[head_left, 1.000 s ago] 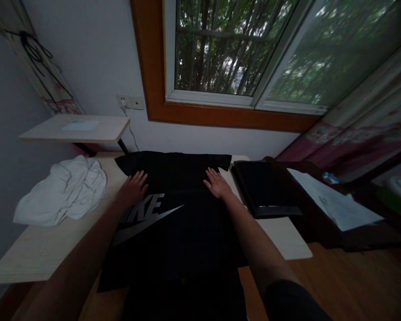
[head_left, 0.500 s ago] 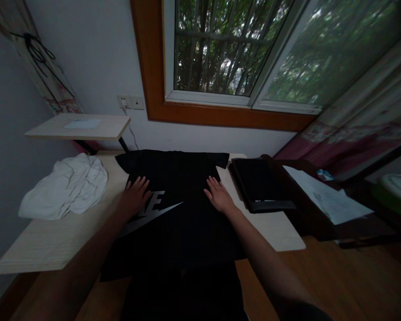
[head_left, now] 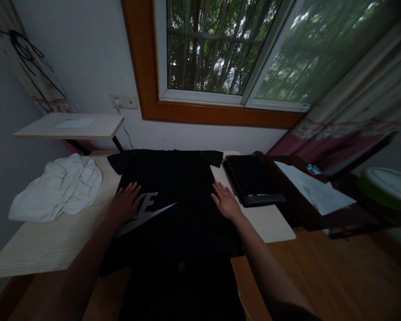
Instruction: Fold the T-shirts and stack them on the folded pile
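Note:
A black T-shirt [head_left: 177,187] with a grey logo lies spread flat on a pale wooden table [head_left: 47,245], its hem hanging over the near edge. My left hand [head_left: 125,204] rests flat on the shirt's left side, fingers spread, partly covering the logo. My right hand [head_left: 224,201] lies flat with fingers stretched out at the shirt's right edge, where cloth meets table. Neither hand holds anything.
A crumpled white garment [head_left: 58,187] lies at the table's left. A black flat case [head_left: 252,178] sits at the right end, beside a dark desk with white papers [head_left: 316,192]. A small shelf [head_left: 70,126] stands behind left. Window and curtain fill the back.
Both hands have slid toward me and slightly outward over the shirt; my right hand has reached the shirt's right edge. The camera view shifted a little.

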Demonstrator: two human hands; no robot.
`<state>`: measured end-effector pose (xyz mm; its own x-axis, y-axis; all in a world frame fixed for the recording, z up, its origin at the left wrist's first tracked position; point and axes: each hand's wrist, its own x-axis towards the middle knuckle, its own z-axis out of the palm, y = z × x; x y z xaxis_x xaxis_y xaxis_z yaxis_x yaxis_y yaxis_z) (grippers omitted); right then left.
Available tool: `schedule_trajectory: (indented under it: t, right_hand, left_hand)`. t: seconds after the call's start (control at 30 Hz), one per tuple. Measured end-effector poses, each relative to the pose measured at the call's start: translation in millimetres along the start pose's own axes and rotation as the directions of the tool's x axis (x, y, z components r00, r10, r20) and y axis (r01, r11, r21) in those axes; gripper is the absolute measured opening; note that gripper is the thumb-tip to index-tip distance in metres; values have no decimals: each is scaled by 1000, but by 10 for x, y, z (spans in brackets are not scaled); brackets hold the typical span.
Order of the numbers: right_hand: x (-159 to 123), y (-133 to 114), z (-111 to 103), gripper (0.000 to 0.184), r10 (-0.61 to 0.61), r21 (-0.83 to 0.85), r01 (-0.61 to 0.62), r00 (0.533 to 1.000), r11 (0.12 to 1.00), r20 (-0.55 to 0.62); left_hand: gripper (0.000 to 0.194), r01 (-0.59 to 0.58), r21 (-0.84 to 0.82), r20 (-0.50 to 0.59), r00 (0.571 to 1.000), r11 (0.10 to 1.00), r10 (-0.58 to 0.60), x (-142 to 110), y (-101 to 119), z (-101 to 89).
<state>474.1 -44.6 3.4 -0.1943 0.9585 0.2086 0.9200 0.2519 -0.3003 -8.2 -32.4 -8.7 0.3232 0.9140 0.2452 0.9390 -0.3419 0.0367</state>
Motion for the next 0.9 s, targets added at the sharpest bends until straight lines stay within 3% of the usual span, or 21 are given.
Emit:
schedule_trajectory:
  t: [0.17,0.27,0.37,0.5,0.63,0.9]
  right_hand:
    - [0,103,-78,66,175,308,-139,980,941,-95]
    - [18,96,-107,66,162,353,-114,981,929,-108]
    - [45,1,-89,61,20,253,-3,998,968,-64]
    - [131,-153,-15,61,-112,14,111,988,994,109]
    - [280,-177,48,64,-78,-123,99,983,987,167]
    - [649,8,123,67,-27,-173,62,980,983,199]
  left_hand:
    - [59,5,7,10,1000,1000,-5,67,-91,-2]
    - [60,10,21,16,1000,1000,-11,112,-117,0]
    - [62,4,34,17,1000,999,-4,132,-115,-1]
    - [63,-10,49,21,1000,999,9,171,-108,-14]
    - [63,-8,58,42,999,998,6,291,-123,-22]
    - [62,-19,67,17,1000,998,18,658,-196,72]
